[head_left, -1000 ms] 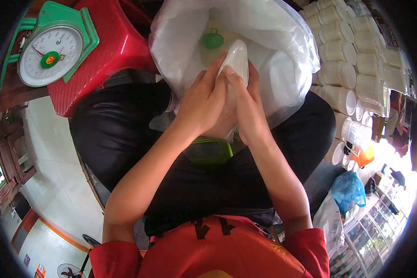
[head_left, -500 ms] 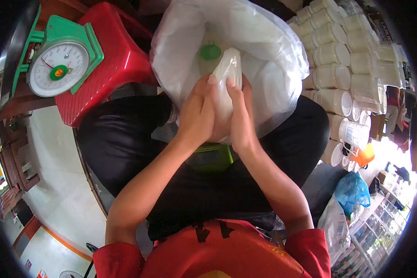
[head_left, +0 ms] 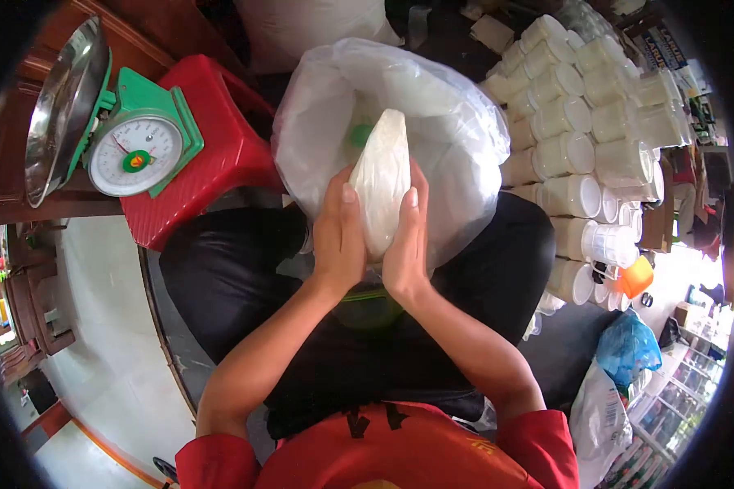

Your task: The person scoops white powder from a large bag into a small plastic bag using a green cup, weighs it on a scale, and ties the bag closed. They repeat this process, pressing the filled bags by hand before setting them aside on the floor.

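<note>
A filled white plastic packet (head_left: 383, 179), narrow at its top, stands between my palms. My left hand (head_left: 336, 232) presses on its left side, with the thumb pointing up along it. On the right side my right hand (head_left: 408, 236) presses in the same way. Both hands are over the near part of a large container lined with a clear plastic bag (head_left: 473, 122). Inside that container, partly hidden behind the packet, is a green round object (head_left: 359, 134). The packet hides most of my fingers.
A green dial scale (head_left: 143, 151) with a metal pan (head_left: 65, 114) rests on a red stool (head_left: 220, 122) at the left. Stacked white tubs (head_left: 567, 151) stand at the right, near an orange object (head_left: 634, 277) and a blue plastic bag (head_left: 628, 346). A white sack (head_left: 314, 28) is behind.
The camera view has shifted, so the scale and container appear lower. The packet now shows more of its body between my hands and looks more upright toward the camera.
</note>
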{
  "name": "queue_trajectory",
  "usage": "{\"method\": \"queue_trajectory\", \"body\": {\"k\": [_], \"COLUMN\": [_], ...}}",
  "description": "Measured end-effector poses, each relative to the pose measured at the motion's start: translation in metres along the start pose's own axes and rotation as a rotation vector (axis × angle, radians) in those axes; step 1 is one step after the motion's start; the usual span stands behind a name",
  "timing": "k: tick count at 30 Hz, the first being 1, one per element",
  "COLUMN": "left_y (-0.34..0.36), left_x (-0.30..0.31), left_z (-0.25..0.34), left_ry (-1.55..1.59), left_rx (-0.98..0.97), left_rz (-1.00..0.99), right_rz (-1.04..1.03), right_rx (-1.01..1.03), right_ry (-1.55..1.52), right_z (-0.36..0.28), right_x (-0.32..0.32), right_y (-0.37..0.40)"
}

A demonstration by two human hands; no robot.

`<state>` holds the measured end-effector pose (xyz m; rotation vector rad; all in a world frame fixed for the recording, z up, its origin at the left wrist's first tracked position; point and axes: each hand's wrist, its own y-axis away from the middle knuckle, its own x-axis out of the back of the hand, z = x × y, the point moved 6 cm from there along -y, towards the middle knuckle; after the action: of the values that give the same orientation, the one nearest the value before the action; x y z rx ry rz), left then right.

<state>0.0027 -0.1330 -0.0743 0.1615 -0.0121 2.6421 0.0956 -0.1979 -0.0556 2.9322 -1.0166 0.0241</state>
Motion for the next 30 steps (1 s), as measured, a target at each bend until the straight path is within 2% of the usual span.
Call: {"method": "queue_trajectory", "body": {"k": [4,6,9,11,15,17,21,22,23,27,30], "left_y": [-0.007,-0.006,-0.008,-0.006,-0.01,-0.008,-0.005,-0.004,-0.004,-0.006,-0.001], "left_x": [0.001,0.001,0.003,0.004,0.003,0.005,0.006,0.007,0.009,0.011,0.012], "left_z": [0.006,0.006,0.01,0.016,0.006,0.016,0.016,0.021,0.025,0.024,0.028], "left_ry": [-0.016,-0.02,0.039,-0.048,0.037,0.035,0.022,0.037,0.052,0.047,0.089], "left_rx": [-0.066,-0.078,-0.133,-0.247,-0.24,-0.387,-0.359,-0.41,-0.461,-0.43,-0.427], "left_rz": [0.036,0.043,0.059,0.069,0.073,0.093,0.089,0.102,0.115,0.099,0.127], "right_rz": [0.065,0.045,0.055,0.06,0.067,0.071,0.078,0.074,0.07,0.025,0.01], "right_rx": [-0.032,0.113,0.249,0.248,0.287,0.34,0.317,0.326,0.384,0.535,0.5], "right_ry": [0.0,-0.009,-0.084,-0.074,-0.006,-0.027,-0.025,-0.027,-0.031,0.064,-0.003], "right_z": [-0.004,0.012,-0.005,-0.006,-0.006,-0.009,-0.008,-0.01,-0.015,-0.05,-0.04], "right_x": [-0.003,0.0,0.0,0.0,-0.002,-0.002,-0.003,-0.004,-0.004,-0.005,-0.005], "right_y": [-0.006,-0.014,-0.01,-0.012,-0.009,-0.01,-0.008,-0.008,-0.006,0.003,-0.003]}}
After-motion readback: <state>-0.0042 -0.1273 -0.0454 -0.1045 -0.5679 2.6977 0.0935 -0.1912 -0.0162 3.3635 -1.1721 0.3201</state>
